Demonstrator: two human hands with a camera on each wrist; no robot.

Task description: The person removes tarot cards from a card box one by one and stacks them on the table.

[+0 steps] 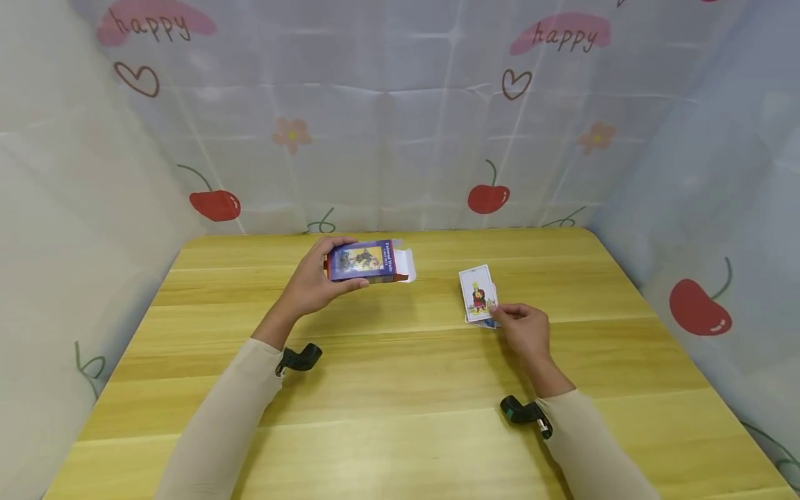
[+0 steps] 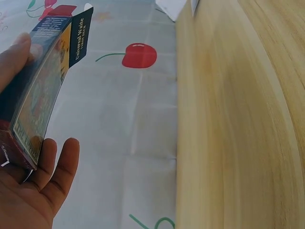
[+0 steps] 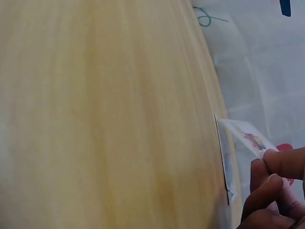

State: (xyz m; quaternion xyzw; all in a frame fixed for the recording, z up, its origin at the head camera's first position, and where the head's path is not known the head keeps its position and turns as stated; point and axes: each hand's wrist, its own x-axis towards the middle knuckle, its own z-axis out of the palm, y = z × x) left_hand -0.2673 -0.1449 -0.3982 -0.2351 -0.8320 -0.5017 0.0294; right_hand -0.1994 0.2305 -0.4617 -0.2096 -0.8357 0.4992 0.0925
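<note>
My left hand (image 1: 315, 278) grips a blue tarot card box (image 1: 361, 262) above the table, thumb along the near side and fingers behind. The box's open end, with its white flap (image 1: 405, 264), points right. In the left wrist view the box (image 2: 40, 81) shows a picture panel and a dark flap lettered "Universal Waite". My right hand (image 1: 527, 330) pinches the lower right corner of a tarot card (image 1: 478, 293), whose face shows a figure in red. Under it lie other cards (image 1: 482, 323), mostly hidden. In the right wrist view the pinched card (image 3: 250, 136) is tilted up from them.
The wooden table (image 1: 387, 410) ends at the back against a printed curtain (image 1: 381, 153), with side curtains left and right. A black wrist camera (image 1: 303, 357) sits by the left wrist, another black camera (image 1: 517, 411) by the right.
</note>
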